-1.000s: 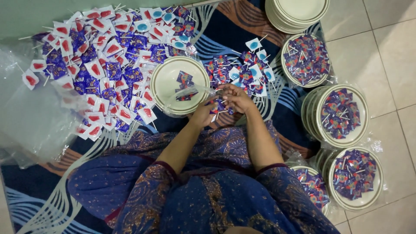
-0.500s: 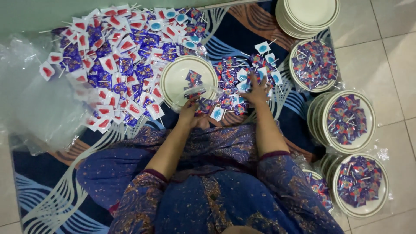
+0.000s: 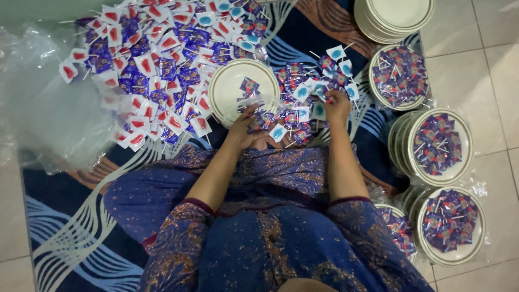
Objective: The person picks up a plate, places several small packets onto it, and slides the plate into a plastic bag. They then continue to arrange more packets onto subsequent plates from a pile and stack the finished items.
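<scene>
I sit on a patterned rug with wrapped lollipops spread in front of me. My left hand [image 3: 244,128] rests at the near rim of a cream plate [image 3: 230,89] and its fingers close on a few wrapped lollipops. My right hand [image 3: 336,104] reaches into a small pile of lollipops [image 3: 303,103] right of that plate and pinches one with a blue and white wrapper. The plate bears a couple of purple-wrapped lollipops [image 3: 248,86].
A large heap of red, purple and blue wrapped lollipops [image 3: 157,65] lies at the upper left beside clear plastic bags [image 3: 48,108]. Filled plates [image 3: 437,146] and a stack of bare plates [image 3: 394,16] stand on the right. Tiled floor surrounds the rug [image 3: 65,216].
My right hand has moved away from my left and out to the right into the small pile. My left hand has stayed by the plate's near rim.
</scene>
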